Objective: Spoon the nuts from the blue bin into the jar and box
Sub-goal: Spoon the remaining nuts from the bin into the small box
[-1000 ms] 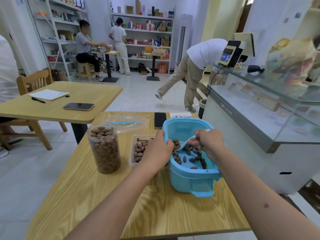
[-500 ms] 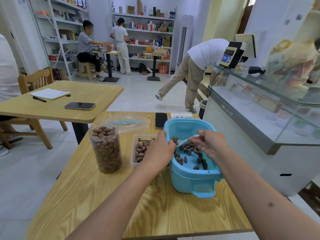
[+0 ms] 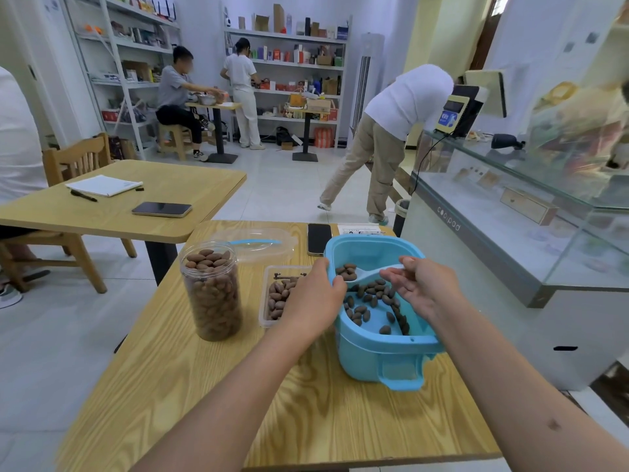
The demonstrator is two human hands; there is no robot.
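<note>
The table (image 3: 211, 386) looks like pale wood with a strong grain and a matt, smooth face. The blue bin (image 3: 374, 356) is smooth plastic with a soft sheen, and the spoon (image 3: 369, 273) in it is pale, slightly translucent plastic. The nuts (image 3: 372, 294) have dull brown, faintly ridged shells. At nine o'clock from the bin, the jar (image 3: 212, 294) and box (image 3: 269, 301) are clear glossy plastic. At twelve o'clock a phone (image 3: 319, 238) shows black glossy glass.

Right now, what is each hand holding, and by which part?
The right hand pinches the white spoon by its handle end. The left hand grips the blue bin by its left rim.
</note>
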